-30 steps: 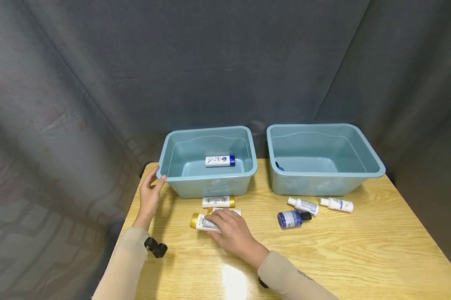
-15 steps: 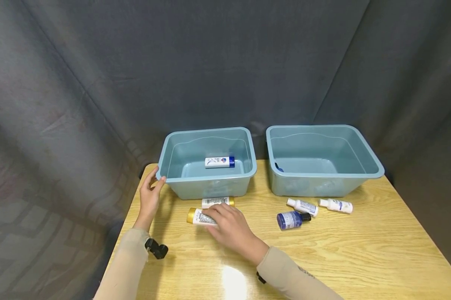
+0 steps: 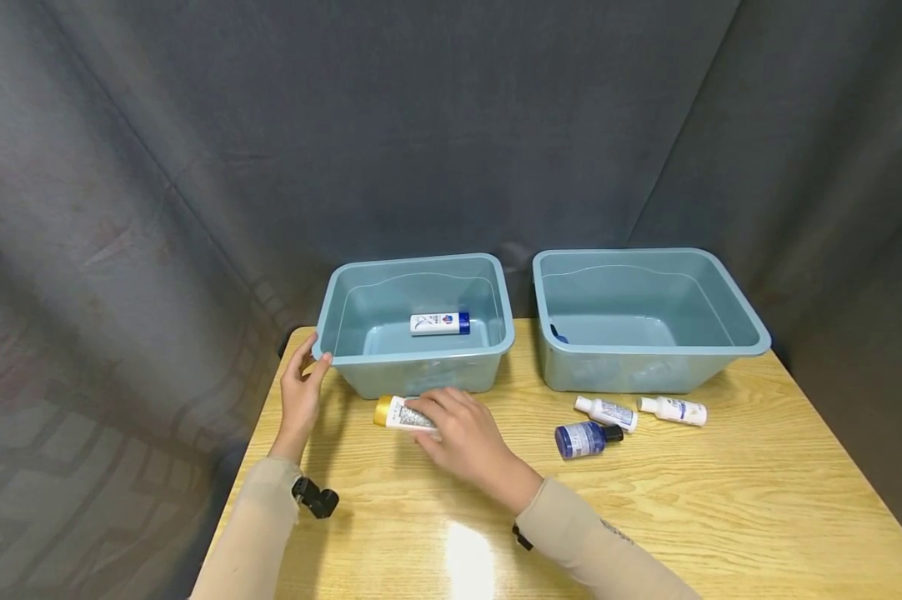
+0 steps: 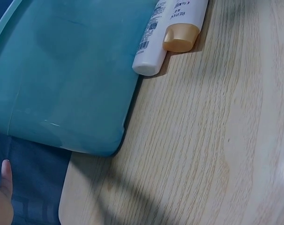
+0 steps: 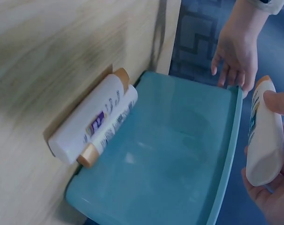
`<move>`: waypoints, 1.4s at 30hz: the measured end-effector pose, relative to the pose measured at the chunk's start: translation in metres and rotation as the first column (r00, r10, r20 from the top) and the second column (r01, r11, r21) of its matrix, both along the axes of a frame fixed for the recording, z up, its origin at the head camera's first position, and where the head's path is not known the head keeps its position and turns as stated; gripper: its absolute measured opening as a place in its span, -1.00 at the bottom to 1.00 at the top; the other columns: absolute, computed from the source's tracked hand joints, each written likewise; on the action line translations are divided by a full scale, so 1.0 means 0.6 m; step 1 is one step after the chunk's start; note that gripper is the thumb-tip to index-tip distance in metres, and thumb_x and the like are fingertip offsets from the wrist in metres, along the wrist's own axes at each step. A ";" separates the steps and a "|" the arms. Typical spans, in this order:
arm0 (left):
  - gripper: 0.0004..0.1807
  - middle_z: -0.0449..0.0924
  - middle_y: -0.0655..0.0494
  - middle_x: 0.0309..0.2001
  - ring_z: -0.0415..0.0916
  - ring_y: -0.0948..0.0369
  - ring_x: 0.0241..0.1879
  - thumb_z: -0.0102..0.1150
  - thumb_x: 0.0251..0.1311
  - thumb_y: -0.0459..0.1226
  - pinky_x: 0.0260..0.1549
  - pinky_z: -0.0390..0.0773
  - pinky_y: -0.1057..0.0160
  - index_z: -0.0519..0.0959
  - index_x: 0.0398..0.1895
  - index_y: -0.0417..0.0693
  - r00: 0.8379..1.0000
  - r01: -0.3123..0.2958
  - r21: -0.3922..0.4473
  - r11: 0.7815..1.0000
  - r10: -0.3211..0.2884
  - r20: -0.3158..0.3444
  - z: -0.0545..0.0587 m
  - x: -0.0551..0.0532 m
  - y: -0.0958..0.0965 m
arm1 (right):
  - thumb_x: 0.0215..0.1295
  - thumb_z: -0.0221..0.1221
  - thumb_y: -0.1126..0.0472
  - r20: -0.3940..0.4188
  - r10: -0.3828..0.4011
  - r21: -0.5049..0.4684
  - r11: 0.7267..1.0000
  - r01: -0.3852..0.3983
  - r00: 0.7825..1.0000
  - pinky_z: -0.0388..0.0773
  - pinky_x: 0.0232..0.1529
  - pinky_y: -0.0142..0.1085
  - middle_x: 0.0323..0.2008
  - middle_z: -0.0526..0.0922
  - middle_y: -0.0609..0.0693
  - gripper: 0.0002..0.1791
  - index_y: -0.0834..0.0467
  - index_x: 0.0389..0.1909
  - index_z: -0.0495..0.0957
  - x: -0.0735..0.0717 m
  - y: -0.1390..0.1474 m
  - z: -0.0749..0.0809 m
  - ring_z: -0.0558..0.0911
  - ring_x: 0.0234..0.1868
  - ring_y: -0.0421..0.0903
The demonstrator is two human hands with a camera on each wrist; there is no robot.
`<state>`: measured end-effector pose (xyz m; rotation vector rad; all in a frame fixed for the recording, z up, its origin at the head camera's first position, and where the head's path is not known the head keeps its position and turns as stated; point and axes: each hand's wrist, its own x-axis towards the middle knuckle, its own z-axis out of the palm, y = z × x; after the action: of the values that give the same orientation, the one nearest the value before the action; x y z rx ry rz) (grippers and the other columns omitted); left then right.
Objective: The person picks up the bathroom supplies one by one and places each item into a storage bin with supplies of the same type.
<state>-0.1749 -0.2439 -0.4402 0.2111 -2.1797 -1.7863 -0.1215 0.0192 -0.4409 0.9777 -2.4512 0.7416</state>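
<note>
My right hand [image 3: 462,437] holds a white bottle with a gold cap [image 3: 398,412], lifted above the table in front of the left blue bin [image 3: 421,371]. The right wrist view shows thumb and fingers around this bottle [image 5: 266,136]. Two more white bottles with gold caps [image 5: 93,117] lie side by side against that bin's front wall, hidden from the head view by my hand and the held bottle. My left hand [image 3: 299,404] touches the bin's near left corner with its fingers spread. Inside the bin lies a white bottle with a blue cap [image 3: 439,323].
A second blue bin [image 3: 649,367] stands at the right, with a dark blue item [image 3: 558,335] partly visible inside. In front of it lie a blue bottle with a black cap [image 3: 582,439] and two small white bottles [image 3: 672,410]. A dark curtain [image 3: 451,125] hangs behind.
My right hand has raised the gold-capped bottle off the table and carried it slightly away from me, closer to the left bin. The left hand stays at the bin's corner.
</note>
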 end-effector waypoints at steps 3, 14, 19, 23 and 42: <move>-0.46 0.36 -0.22 0.32 0.29 0.02 0.18 0.10 0.40 -0.35 -0.03 0.28 0.31 0.32 0.42 -0.26 1.000 0.000 -0.001 1.000 0.000 -0.007 -0.001 0.000 0.001 | 0.13 0.44 0.13 0.000 0.011 0.004 1.000 -0.011 1.000 0.53 0.07 -0.17 -0.05 0.67 -0.04 -0.54 0.08 0.08 0.65 -0.005 0.001 0.006 0.60 -0.04 -0.11; -0.45 0.33 -0.20 0.34 0.27 0.03 0.16 0.08 0.41 -0.33 -0.04 0.31 0.30 0.30 0.43 -0.26 1.000 0.009 0.015 1.000 -0.009 -0.007 -0.004 0.003 0.000 | 0.14 0.44 0.13 -0.059 0.000 0.008 1.000 0.000 0.998 0.56 -0.01 -0.22 -0.06 0.67 -0.04 -0.57 0.08 0.05 0.65 -0.028 0.001 0.035 0.61 -0.05 -0.11; -0.45 0.33 -0.20 0.34 0.28 0.07 0.14 0.08 0.42 -0.33 -0.04 0.31 0.30 0.30 0.43 -0.25 1.000 0.010 0.010 1.000 -0.010 -0.008 -0.005 0.004 0.000 | 0.14 0.44 0.14 -0.070 -0.002 -0.001 1.000 0.002 0.998 0.55 0.00 -0.23 -0.06 0.67 -0.04 -0.57 0.08 0.05 0.65 -0.038 0.003 0.047 0.60 -0.05 -0.11; -0.46 0.34 -0.19 0.33 0.30 0.17 0.09 0.08 0.41 -0.34 -0.04 0.30 0.31 0.31 0.42 -0.25 1.000 0.004 0.011 1.000 -0.004 -0.010 -0.005 0.004 0.000 | 0.14 0.43 0.15 -0.062 0.002 -0.009 1.000 -0.003 0.998 0.55 0.00 -0.20 -0.05 0.67 -0.02 -0.56 0.10 0.06 0.64 -0.047 0.004 0.056 0.60 -0.06 -0.09; -0.47 0.39 -0.22 0.28 0.33 0.26 0.00 0.07 0.41 -0.35 -0.16 0.36 0.43 0.33 0.41 -0.28 1.000 -0.005 0.018 1.000 0.005 -0.026 -0.007 -0.001 0.001 | 0.12 0.45 0.12 -0.049 -0.034 0.022 0.999 0.035 0.998 0.48 0.14 -0.19 -0.05 0.68 0.01 -0.53 0.12 0.07 0.64 -0.088 -0.005 0.085 0.62 -0.01 -0.06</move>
<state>-0.1755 -0.2434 -0.4442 0.1961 -2.1440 -1.7961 -0.1743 0.0159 -0.3897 0.9484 -2.4338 0.6721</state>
